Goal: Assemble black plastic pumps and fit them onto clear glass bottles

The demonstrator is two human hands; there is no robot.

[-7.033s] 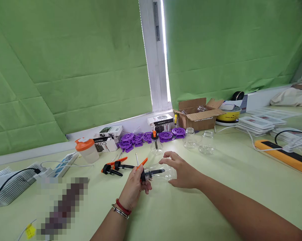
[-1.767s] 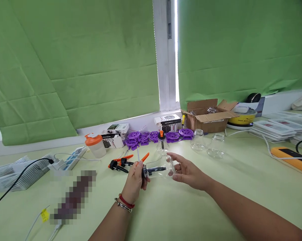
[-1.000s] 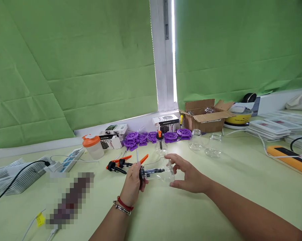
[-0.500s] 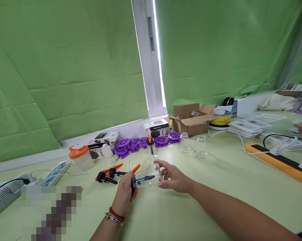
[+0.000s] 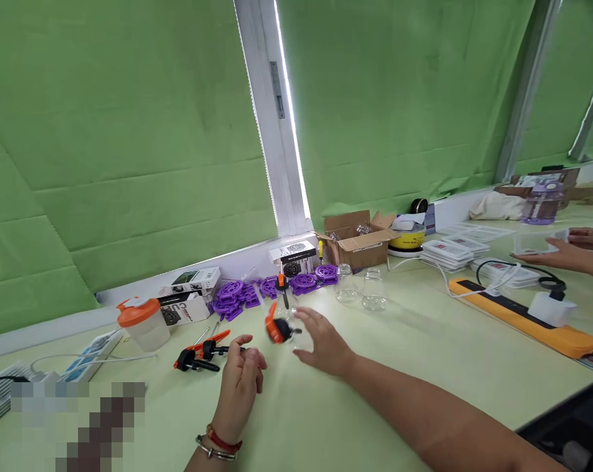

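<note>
My right hand [image 5: 328,344] is closed around a clear spray bottle [image 5: 302,339]. The bottle is tilted, with its black-and-orange spray head [image 5: 277,328] pointing left towards me. My left hand [image 5: 243,370] is off the bottle, a short way to its left, with fingers loosely bent and nothing visible in them. Beyond my left hand lie loose black spray heads [image 5: 195,360] with orange levers. Another clear bottle with an orange-and-black head [image 5: 281,283] stands upright behind the held one, partly hidden by it. Two clear bottles without heads [image 5: 374,292] stand farther right.
Purple plastic parts [image 5: 232,298] and printed boxes [image 5: 183,307] line the back. An open cardboard box [image 5: 358,250] holds clear items. An orange-lidded cup [image 5: 142,324] stands left; an orange power strip [image 5: 513,314] lies right. Another person's hands [image 5: 567,252] hold a clear case.
My left hand has let go of the spray bottle's head and drawn away. In my right hand, the bottle has turned so its orange lever faces me. The view has shifted right.
</note>
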